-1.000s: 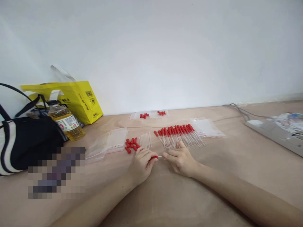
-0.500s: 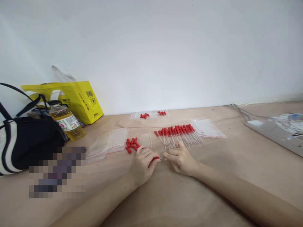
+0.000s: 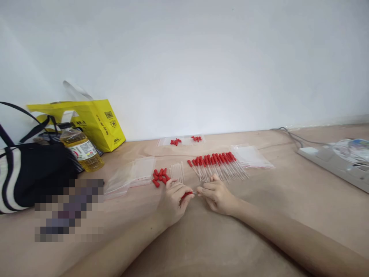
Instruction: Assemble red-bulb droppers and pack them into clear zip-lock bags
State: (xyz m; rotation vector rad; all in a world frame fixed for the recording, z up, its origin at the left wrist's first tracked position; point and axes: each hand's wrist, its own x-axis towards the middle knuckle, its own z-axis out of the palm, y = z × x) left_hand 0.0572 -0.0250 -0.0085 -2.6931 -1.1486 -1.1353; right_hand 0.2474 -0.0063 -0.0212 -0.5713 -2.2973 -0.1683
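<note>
My left hand [image 3: 174, 201] is closed on a red rubber dropper bulb [image 3: 186, 194], which pokes out between thumb and forefinger. A thin clear glass tube [image 3: 194, 193] joins the bulb to the fingertips of my right hand [image 3: 216, 197], which pinch its other end. How deep the tube sits in the bulb is hidden by the left fingers. Beyond my right hand lies a row of droppers [image 3: 213, 158], red bulbs fitted on clear tubes. Several loose red bulbs [image 3: 160, 175] lie just past my left hand, beside a small group of bare tubes [image 3: 177, 169].
Clear zip bags [image 3: 141, 169] lie left of the bulbs, more bags [image 3: 251, 157] to the right. By the wall are bags with red bulbs [image 3: 175, 142]. A yellow bag [image 3: 98, 123], oil bottle [image 3: 83, 148] and black bag [image 3: 43, 173] stand left; a power strip [image 3: 331, 163] lies right.
Both hands keep their grips on the bulb and tube, almost unmoved. The whole view has shifted very slightly.
</note>
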